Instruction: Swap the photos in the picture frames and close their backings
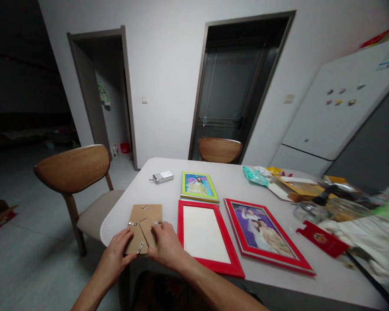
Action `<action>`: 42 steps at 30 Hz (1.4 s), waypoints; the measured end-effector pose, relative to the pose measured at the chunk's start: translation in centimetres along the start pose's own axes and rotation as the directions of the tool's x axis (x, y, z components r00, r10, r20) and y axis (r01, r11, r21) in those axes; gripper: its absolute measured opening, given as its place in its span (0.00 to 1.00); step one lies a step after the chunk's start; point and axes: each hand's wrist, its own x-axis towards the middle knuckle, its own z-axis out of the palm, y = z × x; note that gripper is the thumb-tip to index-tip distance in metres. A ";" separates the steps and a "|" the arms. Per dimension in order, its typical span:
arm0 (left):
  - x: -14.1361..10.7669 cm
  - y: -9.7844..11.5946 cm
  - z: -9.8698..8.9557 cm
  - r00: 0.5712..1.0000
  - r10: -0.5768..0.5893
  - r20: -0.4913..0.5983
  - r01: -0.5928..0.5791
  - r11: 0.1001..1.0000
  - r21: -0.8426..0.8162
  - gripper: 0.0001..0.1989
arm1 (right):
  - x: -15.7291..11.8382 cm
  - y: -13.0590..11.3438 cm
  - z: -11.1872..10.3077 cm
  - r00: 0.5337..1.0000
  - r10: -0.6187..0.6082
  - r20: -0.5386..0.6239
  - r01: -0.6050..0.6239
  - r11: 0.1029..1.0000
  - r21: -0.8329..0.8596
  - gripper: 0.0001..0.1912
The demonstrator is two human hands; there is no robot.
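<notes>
Fingers of both hands are bent and set a little apart, closed about the sides of a brown backing board (141, 224). The left edge and near corner are held between thumb and fingers by the left hand (115, 247); the right edge is held by the right hand (167, 245), whose fingertips are placed at the right metal clip (158, 223), with the thumb set lower, by the near edge. How hard the board is pressed cannot be told.

The board is laid flat at the near left part of the desk (168, 194), clips upward. Metal fittings are seen near all four sides, so this piece may be judged partly handled; whether each clip is fastened is too small to tell, and whether a frame lies underneath is hidden.

Farther out, a red frame with a blank white panel (205, 233) is placed just beside the right hand; no picture is shown in it, so it may be counted as unfinished. Pictures are already fitted in the green frame (199, 186) beyond it and in the second red frame (262, 233) to its right; both look complete. A small silver box (162, 177) is set near the far left, and mixed wrappings (256, 176) are heaped at the far right.
</notes>
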 end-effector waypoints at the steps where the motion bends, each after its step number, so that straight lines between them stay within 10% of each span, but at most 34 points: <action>1: 0.2 0.4 -0.2 1.000 0.006 -0.010 -0.006 1.000 -0.016 0.19 | -0.1 0.1 -0.5 1.000 -0.005 -0.008 0.005 0.999 0.034 0.27; 7: 2.3 6.7 -0.1 0.989 0.136 -0.059 -0.143 0.980 -0.142 0.21 | -2.9 2.3 -6.9 0.996 0.023 -0.090 -0.014 0.995 0.102 0.26; 15: 4.0 14.8 5.3 0.952 0.256 0.166 -0.203 0.937 -0.284 0.23 | -8.3 9.1 -11.6 0.977 0.187 -0.106 -0.192 0.980 -0.048 0.22; 42: 3.5 14.0 6.3 0.891 0.309 0.334 -0.248 0.945 -0.215 0.34 | -7.6 11.8 -9.0 0.978 0.096 -0.184 -0.137 0.964 -0.229 0.15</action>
